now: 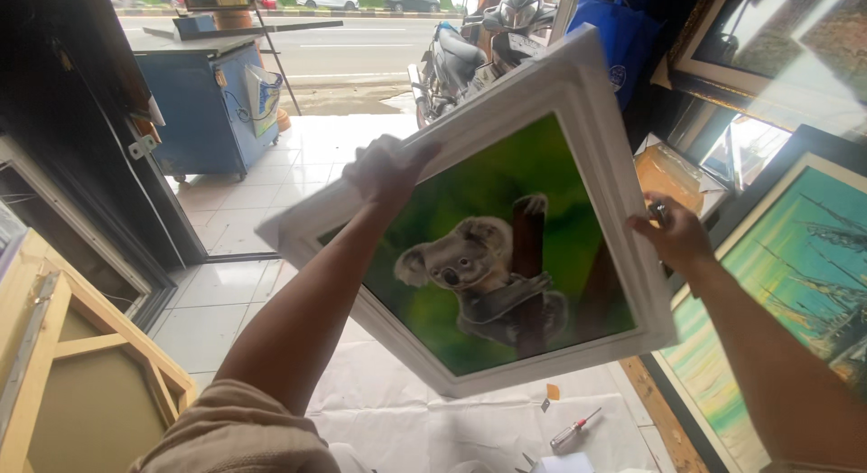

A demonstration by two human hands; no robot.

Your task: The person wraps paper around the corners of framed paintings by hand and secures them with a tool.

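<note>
Nearest, a beige sleeve (239, 432) and two bare forearms rise into view. Below them a white sheet (433, 419) covers the floor, with a small screwdriver (574, 430) lying on it.

Both hands hold a frame (578, 103), white and moulded, lifted clear of the floor and tilted so one corner points up and away. It surrounds a painting of a koala (470, 265) clinging to a branch against green. The left hand (386, 168) is clenched over the upper left rail, fingers wrapped around its outer edge. The right hand (673, 234) grips the right rail near its middle, fingers curled behind it; something small and metallic seems to be in that hand too, though I cannot tell what.

The frame looks rigid and moderately heavy, held easily at arm's length. Its painted moulding seems smooth and likely to chip at the corners, and the picture face would mark if pressed, so the outer rails are the sound places to hold it, as both hands do.

To the left leans a bare canvas stretcher (72, 365), back outward. To the right stand a framed sea-green painting (795, 256) and more frames. No open container shows its contents. Farther off are a blue cabinet (208, 103), a parked motorbike (470, 48) and the street.
</note>
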